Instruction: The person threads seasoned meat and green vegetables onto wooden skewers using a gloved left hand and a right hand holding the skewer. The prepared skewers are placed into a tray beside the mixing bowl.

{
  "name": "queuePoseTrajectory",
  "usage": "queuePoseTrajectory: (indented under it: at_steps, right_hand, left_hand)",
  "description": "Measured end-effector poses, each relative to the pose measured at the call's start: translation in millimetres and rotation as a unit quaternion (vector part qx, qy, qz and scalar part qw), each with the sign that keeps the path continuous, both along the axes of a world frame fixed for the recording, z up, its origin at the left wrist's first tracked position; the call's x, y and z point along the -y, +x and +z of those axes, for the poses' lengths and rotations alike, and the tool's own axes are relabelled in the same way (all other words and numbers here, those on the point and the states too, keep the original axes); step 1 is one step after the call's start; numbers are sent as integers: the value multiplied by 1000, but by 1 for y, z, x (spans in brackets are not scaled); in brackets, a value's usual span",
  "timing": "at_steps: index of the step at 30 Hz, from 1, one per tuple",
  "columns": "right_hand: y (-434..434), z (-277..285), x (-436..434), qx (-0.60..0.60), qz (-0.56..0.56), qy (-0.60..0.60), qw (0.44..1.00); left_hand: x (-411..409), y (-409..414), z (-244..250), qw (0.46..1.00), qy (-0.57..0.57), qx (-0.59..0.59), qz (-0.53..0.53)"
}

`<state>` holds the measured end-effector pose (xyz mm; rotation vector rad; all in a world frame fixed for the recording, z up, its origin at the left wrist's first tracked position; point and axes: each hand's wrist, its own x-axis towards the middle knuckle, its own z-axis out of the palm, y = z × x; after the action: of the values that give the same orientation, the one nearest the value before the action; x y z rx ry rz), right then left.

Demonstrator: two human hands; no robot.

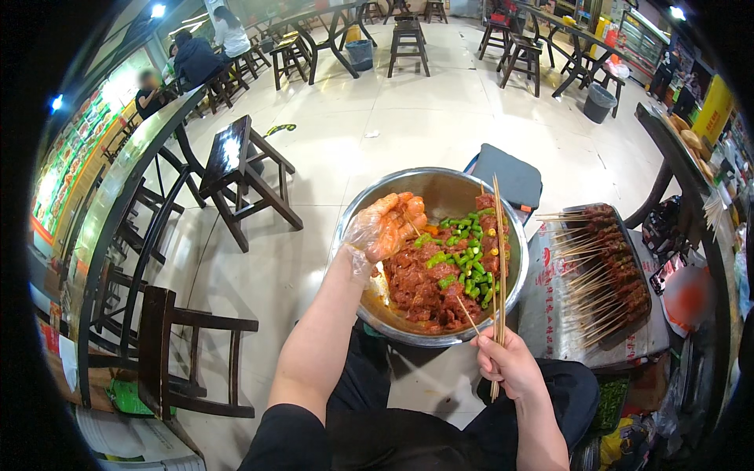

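Note:
My left hand (389,226), in a clear plastic glove smeared with reddish marinade, is over the left part of a steel bowl (433,340). Its fingers curl around the pointed end of a bamboo skewer (468,312); whether they grip it is unclear. Green pepper and meat pieces appear threaded along that skewer, its other end between my right thumb and fingers. My bare right hand (505,360), at the bowl's near rim, also grips a bundle of bare skewers (500,259) standing across the bowl's right side. Marinated raw meat (406,288) and chopped green peppers (471,265) fill the bowl.
Right of the bowl, a dark tray (639,271) of loaded skewers rests on a printed box (542,306). A grey-topped stool (508,171) stands behind the bowl. Wooden stools (227,156) and a long table (132,171) line the left. People (200,62) sit farther back.

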<state>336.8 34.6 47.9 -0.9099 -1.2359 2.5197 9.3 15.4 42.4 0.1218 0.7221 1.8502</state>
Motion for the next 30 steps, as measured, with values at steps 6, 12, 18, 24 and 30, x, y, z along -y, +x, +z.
queuePoseTrajectory:
  at_steps: [6, 12, 18, 24, 30]
  right_hand:
    - [0, 1, 0, 2, 3, 3, 1000]
    - [0, -1, 0, 7, 1, 2, 1000]
    - [-5, -1, 5, 30, -14, 11, 999]
    - [-9, -4, 10, 26, -19, 13, 999]
    - [-10, -4, 10, 15, -9, -22, 1000]
  left_hand:
    - [2, 1, 5, 999, 3, -38, -13]
    - [2, 4, 10, 995, 2, -97, -38]
    - [-6, 11, 3, 995, 26, -96, -26]
    - [-9, 14, 3, 999, 16, -23, -25]
    - [-9, 15, 2, 998, -14, -59, -12]
